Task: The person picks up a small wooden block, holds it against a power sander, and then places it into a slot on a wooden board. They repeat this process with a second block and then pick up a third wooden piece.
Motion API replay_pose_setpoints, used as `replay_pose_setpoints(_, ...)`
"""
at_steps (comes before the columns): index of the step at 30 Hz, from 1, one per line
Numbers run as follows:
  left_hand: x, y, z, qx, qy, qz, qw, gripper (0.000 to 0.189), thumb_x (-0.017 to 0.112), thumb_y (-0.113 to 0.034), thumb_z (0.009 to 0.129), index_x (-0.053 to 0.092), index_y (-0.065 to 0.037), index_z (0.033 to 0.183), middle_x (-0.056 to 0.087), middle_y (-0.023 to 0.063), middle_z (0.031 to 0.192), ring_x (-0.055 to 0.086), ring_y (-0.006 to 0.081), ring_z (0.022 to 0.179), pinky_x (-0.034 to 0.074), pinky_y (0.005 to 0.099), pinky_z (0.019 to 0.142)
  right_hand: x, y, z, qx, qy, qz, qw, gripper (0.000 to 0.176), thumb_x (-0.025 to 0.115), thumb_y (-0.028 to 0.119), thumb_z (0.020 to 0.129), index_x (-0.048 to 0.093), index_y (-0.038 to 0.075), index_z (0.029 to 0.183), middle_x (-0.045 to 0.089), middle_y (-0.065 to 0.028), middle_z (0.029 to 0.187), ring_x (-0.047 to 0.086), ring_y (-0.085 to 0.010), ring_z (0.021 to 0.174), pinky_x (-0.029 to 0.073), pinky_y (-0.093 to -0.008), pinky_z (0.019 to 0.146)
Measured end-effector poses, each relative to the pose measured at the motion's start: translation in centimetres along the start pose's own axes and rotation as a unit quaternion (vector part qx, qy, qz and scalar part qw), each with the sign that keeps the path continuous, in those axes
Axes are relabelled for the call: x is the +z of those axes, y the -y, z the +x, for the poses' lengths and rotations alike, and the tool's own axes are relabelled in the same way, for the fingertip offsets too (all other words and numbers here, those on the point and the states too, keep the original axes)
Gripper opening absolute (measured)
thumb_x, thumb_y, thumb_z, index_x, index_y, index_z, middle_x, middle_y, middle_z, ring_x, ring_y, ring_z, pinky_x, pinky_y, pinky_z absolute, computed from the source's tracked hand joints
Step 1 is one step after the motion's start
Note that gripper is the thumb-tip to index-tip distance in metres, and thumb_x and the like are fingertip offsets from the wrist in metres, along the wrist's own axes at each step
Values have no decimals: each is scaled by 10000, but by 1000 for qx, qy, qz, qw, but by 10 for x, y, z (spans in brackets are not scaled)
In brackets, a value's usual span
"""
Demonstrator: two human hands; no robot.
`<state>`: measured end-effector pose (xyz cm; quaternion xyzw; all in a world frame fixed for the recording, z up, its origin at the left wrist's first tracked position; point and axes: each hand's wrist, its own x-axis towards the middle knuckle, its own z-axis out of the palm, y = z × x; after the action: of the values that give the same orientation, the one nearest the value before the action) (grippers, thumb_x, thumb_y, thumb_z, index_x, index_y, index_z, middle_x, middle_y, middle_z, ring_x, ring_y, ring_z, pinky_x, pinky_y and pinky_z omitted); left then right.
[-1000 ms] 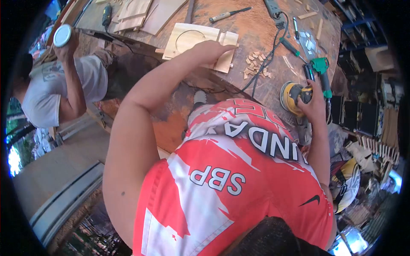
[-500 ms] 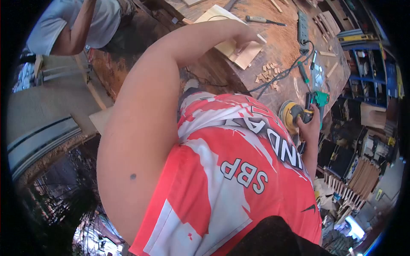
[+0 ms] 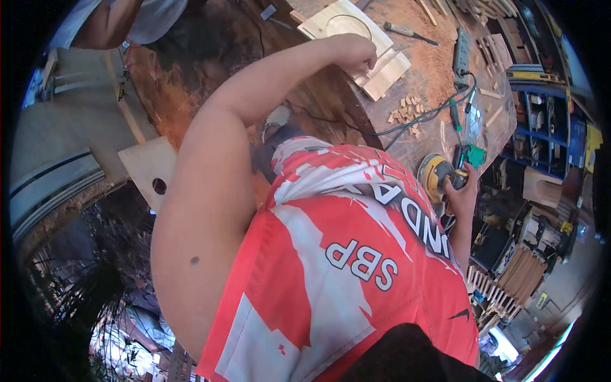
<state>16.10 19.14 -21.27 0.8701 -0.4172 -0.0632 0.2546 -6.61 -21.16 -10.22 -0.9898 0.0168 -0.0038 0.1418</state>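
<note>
My left hand (image 3: 355, 53) is over a pale wooden board (image 3: 384, 66) with a round recess, in the upper middle of the view. Its fingers are curled down, and whatever they hold is hidden. On the right, my right hand (image 3: 463, 191) is wrapped round a yellow and black sander (image 3: 434, 173) at the table's near edge. A green tool (image 3: 475, 155) lies just beyond that hand. Small wood pieces (image 3: 407, 111) are scattered between the board and the sander, beside a dark cable (image 3: 425, 118).
A chisel (image 3: 410, 33), a power strip (image 3: 461, 52) and a green-handled screwdriver (image 3: 455, 116) lie on the dusty table (image 3: 439, 86). Another person's arm (image 3: 113, 25) shows at top left. Blue shelves (image 3: 547, 124) stand at right. A board with a hole (image 3: 149, 167) is at left.
My left hand has drawn back leftward across the board, uncovering more of its right end, and its fingers are more curled. The right hand stays at the sander. The view has shifted slightly.
</note>
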Motion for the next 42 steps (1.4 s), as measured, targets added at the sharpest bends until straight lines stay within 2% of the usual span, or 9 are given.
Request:
replay_pose_setpoints(8,-1,-6,20,-19,32,-17,999,161,784,-214,688,730,-101,789,696,92,746,665,292,718,505,409,637,1,4,-1,-5,10,-31,999,665,762,118,683,499,45,1288,552,-185,1221,558,-328,1124,433,-389,983)
replay_pose_setpoints(11,5,-7,56,13,163,154,974,255,863,-160,595,736,-81,802,704,82,776,683,284,793,519,426,626,1,12,-1,-6,26,-30,999,652,759,116,682,504,47,1278,557,-168,1195,566,-303,1094,436,-380,966)
replay_pose_setpoints(21,-6,-36,58,-155,-26,109,982,375,899,-175,547,749,-71,874,716,80,889,680,309,917,541,448,672,5,26,1,-23,48,-49,997,594,734,109,696,508,32,1239,573,-141,1114,579,-251,1006,452,-352,912)
replay_pose_setpoints(24,-11,-30,43,-130,30,137,982,443,876,-177,582,738,-70,989,714,67,991,652,335,1032,551,440,749,8,29,-3,-40,45,-61,996,588,733,105,695,508,30,1233,572,-141,1108,579,-253,1007,453,-352,909)
replay_pose_setpoints(27,15,5,55,-120,1,128,984,381,834,-166,639,720,-81,993,710,81,961,659,304,984,533,417,759,14,27,-4,-40,45,-66,996,596,737,110,696,506,30,1240,573,-141,1109,581,-262,1017,454,-357,912)
replay_pose_setpoints(30,5,13,9,-20,3,42,999,283,764,-140,715,702,-92,986,701,95,922,657,275,913,510,396,758,20,7,-1,-51,45,-79,995,612,745,121,695,503,31,1250,573,-147,1117,581,-269,1025,454,-363,917)
replay_pose_setpoints(32,13,30,-6,-6,-140,-141,980,184,707,-101,761,694,-88,944,690,106,889,647,262,845,495,397,739,23,1,0,-62,45,-88,993,622,750,128,693,501,31,1255,573,-150,1123,582,-275,1031,454,-365,919)
replay_pose_setpoints(33,18,41,-7,22,-150,-159,975,176,643,-73,798,701,-88,964,697,99,899,651,257,853,496,384,754,24,1,-1,-68,40,-87,993,627,754,134,689,502,29,1253,577,-155,1120,586,-283,1024,456,-366,916)
replay_pose_setpoints(42,15,8,-22,-41,-116,-88,989,229,624,-71,793,743,-118,984,717,103,923,676,275,859,512,396,752,25,9,-1,-46,29,-55,997,633,760,137,680,513,23,1252,599,-168,1138,603,-298,1030,462,-367,917)
